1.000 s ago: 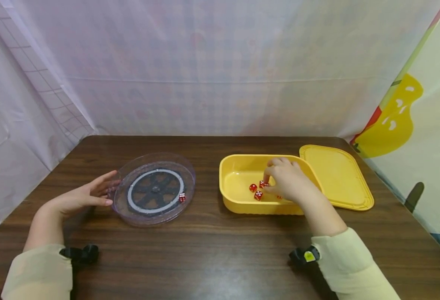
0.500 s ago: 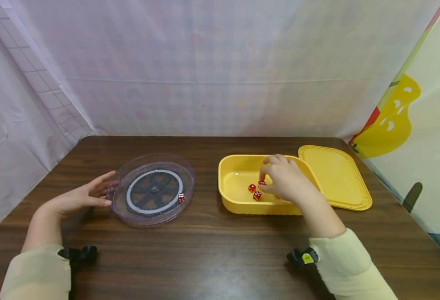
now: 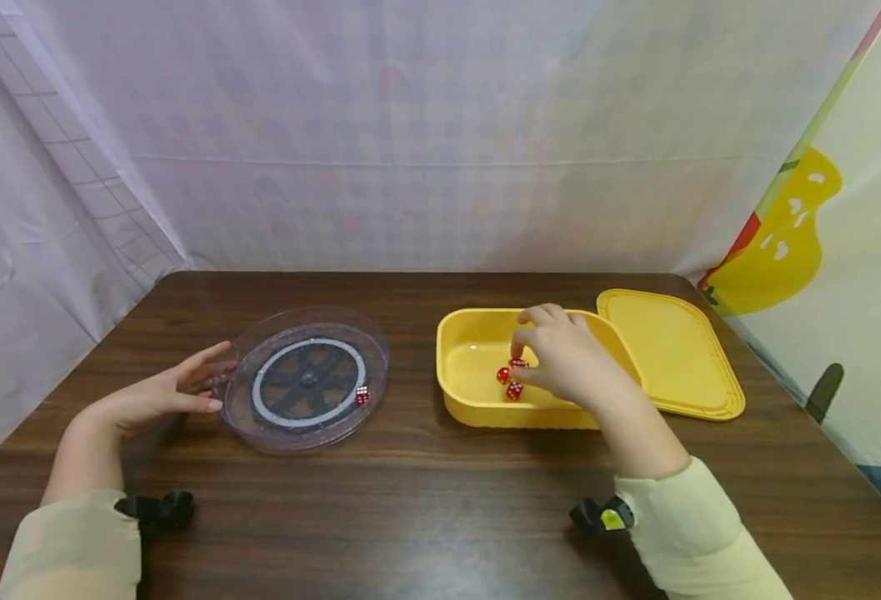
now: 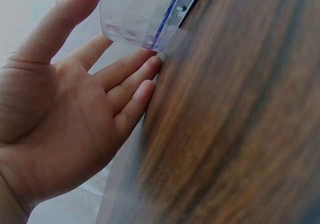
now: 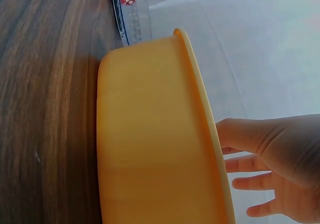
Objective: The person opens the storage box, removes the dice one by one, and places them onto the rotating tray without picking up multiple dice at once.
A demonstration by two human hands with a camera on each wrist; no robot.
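My right hand [image 3: 569,358] is inside the yellow box [image 3: 458,412], pinching a red die [image 3: 518,363] between thumb and index finger, a little over the box floor. A second red die [image 3: 503,376] and a third die [image 3: 514,390] lie just below the fingertips. The box wall hides those fingertips in the right wrist view. On the left, my left hand [image 3: 158,396] has its fingers extended beside the clear round dish [image 3: 241,417], with thumb and fingertips at its near-left wall. One red die [image 3: 362,395] rests in the dish at its right side.
A yellow lid [image 3: 676,354] lies on the table at the box's right, partly behind it. The dark wooden table [image 3: 380,517] reaches back to a pale curtain [image 3: 425,150]. A black wrist camera [image 3: 601,517] is strapped to each forearm.
My right hand has shifted slightly left inside the box with the pinched die, toward the two loose dice. The left hand and the dish stay in place.
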